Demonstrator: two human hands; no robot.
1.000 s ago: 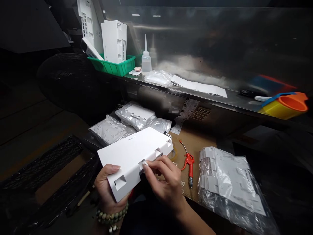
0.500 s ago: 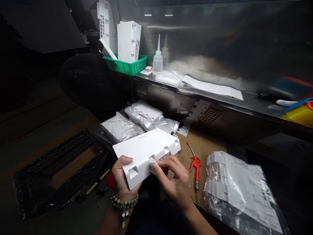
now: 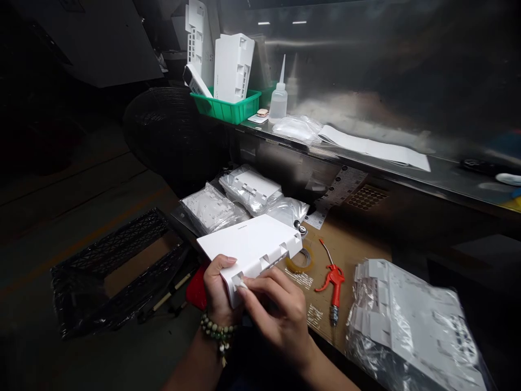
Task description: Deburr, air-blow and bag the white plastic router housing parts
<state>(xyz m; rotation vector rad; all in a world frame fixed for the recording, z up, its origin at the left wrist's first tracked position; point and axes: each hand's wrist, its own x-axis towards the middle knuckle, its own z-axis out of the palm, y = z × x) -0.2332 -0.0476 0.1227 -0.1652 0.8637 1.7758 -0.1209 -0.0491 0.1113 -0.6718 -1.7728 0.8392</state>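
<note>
A white plastic housing cover point(image 3: 248, 241) with a row of square notches along its near edge is tilted up in front of me. My left hand point(image 3: 218, 288) grips its near left corner, thumb on the top face. At the notch closest to that corner, my right hand point(image 3: 277, 309) has thumb and forefinger pinched together against the edge. Whatever lies between those fingertips, if anything, is too small to make out. To the right of the cover, a red air blow gun point(image 3: 334, 282) lies on the brown cardboard point(image 3: 366, 244).
Bagged white covers point(image 3: 423, 326) lie at the right, with more bagged parts point(image 3: 211, 206) behind my hands. A tape roll point(image 3: 300, 260) sits beside the cover. The shelf holds a green bin point(image 3: 226, 111), a squeeze bottle point(image 3: 279, 100) and white strips point(image 3: 374, 146). A black crate point(image 3: 73, 288) stands lower left.
My right hand's pinch has shifted left along the edge, from a middle notch to the one nearest my left hand. The cover has turned slightly, and the whole view has swung left.
</note>
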